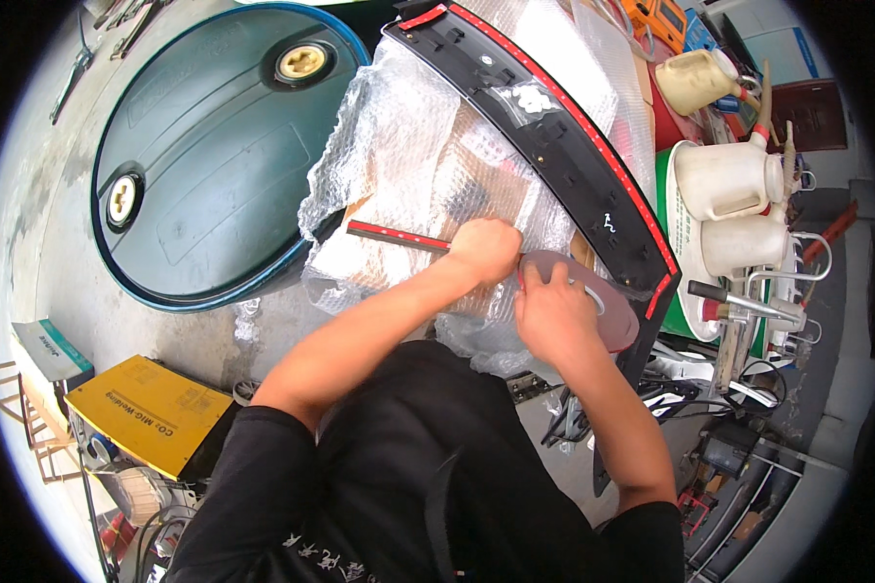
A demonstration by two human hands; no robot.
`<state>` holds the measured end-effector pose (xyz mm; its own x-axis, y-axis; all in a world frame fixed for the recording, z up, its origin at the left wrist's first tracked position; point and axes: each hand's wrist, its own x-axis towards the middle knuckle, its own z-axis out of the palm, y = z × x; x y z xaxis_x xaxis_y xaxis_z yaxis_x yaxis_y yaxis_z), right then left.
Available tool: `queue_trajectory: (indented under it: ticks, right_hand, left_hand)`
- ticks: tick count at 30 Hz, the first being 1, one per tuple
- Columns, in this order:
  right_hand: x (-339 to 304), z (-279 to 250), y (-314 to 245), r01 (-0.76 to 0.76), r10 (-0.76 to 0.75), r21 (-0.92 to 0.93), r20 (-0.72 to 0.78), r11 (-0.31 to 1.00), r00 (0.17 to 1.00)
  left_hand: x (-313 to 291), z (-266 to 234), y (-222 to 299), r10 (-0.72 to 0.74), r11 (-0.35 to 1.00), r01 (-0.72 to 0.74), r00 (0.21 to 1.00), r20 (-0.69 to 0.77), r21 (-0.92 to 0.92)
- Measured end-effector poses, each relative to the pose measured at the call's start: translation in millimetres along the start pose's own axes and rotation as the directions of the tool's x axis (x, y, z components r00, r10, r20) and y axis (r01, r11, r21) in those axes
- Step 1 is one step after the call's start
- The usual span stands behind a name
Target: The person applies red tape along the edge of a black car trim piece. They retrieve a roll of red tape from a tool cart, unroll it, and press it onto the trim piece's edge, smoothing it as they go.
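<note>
My left hand [486, 251] is closed in a fist around a narrow strip of red-and-black adhesive tape [397, 235], whose end sticks out to the left. Close beside it, my right hand [557, 309] grips a flat reddish-brown tape roll [620, 325] with a pale ring at its core. The fingers lie over the roll and cover part of it. Beyond both hands a long, curved black trim panel [554, 146] rests on bubble wrap [394, 136], red strips lining its edges. A small clear bag [533, 99] lies on the panel.
A large blue-green drum [219, 155] with two pale caps stands at the left. Nearer, a yellow machine [151, 413] sits on that side. Pale jugs [719, 180] and a green-and-white bucket [683, 311] crowd the right. Cables [690, 394] and metal tools lie below them.
</note>
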<state>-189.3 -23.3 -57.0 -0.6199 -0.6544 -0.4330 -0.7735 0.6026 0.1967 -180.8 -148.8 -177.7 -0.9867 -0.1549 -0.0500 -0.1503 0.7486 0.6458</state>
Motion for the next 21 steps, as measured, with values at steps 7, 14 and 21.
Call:
queue_trajectory:
  ticks: [7, 14, 21]
  right_hand:
    - [-6, -18, -2, 0.178, -0.195, 0.149, 0.111, 0.973, 0.974]
    - [-2, -35, 21, 0.297, -0.339, 0.237, 0.163, 0.925, 0.927]
    - [-12, -48, 74, 0.459, -0.510, 0.363, 0.056, 0.811, 0.858]
  left_hand:
    - [-39, -32, -29, 0.006, 0.999, -0.015, 0.985, 0.175, 0.048]
    - [-42, -23, -50, 0.009, 1.000, -0.009, 0.994, 0.107, 0.004]
    - [-43, -19, -55, 0.041, 0.998, -0.036, 0.994, 0.101, -0.048]
